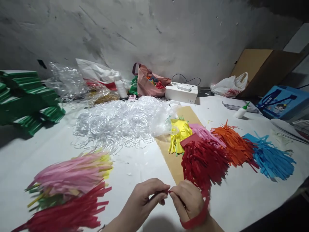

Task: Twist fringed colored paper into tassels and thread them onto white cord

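Note:
My left hand (147,196) and my right hand (188,198) meet at the front middle of the table, thumbs and fingers pinched on a small twisted bit of red paper strip. A longer red strip (199,219) loops round the back of my right wrist and runs up toward the red fringed paper (205,158). Most of the pinched part is hidden by my fingertips. Yellow (180,133), pink (205,132), orange (233,143) and blue (272,158) fringed bundles lie beyond my right hand. On the left rest pink tassels (70,175) and a red tassel (70,206).
Behind lies a wide heap of clear-white string (120,120). Green folded paper stacks (29,100) stand at the left. A white box (182,93), a glue bottle (241,111), a blue bag (282,101) and a cardboard box (253,64) line the back and right.

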The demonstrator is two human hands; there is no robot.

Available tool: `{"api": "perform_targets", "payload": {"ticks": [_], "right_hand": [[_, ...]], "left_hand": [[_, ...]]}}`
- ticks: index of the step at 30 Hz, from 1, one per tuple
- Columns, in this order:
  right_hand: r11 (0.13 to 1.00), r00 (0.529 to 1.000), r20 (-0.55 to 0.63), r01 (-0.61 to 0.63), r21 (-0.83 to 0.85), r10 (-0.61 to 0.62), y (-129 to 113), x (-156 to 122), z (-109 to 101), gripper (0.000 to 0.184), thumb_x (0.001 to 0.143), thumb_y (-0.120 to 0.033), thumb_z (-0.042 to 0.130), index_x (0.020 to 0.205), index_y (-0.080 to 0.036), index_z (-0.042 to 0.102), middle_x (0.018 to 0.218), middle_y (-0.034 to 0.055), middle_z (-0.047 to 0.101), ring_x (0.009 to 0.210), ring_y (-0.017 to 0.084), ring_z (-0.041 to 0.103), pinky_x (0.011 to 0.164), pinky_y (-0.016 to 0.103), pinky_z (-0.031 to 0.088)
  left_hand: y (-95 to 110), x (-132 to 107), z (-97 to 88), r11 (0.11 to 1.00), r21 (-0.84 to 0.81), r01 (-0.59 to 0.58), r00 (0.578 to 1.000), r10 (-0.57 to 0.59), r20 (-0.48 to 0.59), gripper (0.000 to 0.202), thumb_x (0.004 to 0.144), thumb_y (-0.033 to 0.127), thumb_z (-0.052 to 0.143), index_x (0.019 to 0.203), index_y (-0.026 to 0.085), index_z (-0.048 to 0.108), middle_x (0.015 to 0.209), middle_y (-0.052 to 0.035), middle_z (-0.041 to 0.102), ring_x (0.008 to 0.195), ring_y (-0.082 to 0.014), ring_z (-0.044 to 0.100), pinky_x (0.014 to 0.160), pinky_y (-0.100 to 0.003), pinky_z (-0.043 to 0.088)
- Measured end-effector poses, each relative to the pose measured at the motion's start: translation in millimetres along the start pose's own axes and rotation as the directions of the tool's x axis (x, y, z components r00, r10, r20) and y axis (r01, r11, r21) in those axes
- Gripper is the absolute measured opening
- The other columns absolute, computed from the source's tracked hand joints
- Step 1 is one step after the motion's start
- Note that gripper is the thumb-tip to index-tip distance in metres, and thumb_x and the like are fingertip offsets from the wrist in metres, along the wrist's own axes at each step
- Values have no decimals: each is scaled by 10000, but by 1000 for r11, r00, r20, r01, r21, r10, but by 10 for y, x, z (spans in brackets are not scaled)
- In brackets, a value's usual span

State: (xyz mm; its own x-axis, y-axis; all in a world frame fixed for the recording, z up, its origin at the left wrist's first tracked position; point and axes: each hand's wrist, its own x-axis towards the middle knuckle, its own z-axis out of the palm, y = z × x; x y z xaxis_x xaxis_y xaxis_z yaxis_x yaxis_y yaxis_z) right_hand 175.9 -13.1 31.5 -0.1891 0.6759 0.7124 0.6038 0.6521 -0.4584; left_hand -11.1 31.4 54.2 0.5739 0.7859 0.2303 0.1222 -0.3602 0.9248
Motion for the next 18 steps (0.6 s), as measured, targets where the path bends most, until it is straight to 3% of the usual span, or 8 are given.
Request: {"api": "perform_targets", "payload": {"ticks": [4,8,13,18], "right_hand": [[1000,1000,25,11,-5,-11,-116,-29,1,198,963,-118,456,833,-183,591,647,6,575,575,146,497,575,292,378],[1000,998,57,23,-12,-22,-237,-10,-42,204,953,-114,466,800,-182,583,636,3,554,579,146,483,574,295,348],[997,995,97,-11,73,3,-353,-21,-69,175,938,-102,476,823,-186,578,654,-3,566,592,137,497,584,274,360],[987,991,126,-54,150,35,-442,-44,-54,168,940,-121,474,825,-192,574,648,-13,558,582,127,494,590,260,370]], "left_hand": [[14,-215,55,989,-129,65,993,-77,-87,139,919,239,624,962,255,755,778,-28,719,604,-126,680,608,-214,545],[28,-351,99,978,-202,47,982,-82,-169,152,915,238,638,981,270,771,764,-19,700,612,-123,671,622,-224,547],[67,-449,114,980,-201,4,979,-45,-199,179,906,232,652,1008,290,787,786,-28,676,632,-125,650,609,-231,541],[118,-567,168,938,-347,-4,973,-77,-220,183,900,219,665,1008,302,786,806,-13,660,616,-109,649,607,-226,550]]}}
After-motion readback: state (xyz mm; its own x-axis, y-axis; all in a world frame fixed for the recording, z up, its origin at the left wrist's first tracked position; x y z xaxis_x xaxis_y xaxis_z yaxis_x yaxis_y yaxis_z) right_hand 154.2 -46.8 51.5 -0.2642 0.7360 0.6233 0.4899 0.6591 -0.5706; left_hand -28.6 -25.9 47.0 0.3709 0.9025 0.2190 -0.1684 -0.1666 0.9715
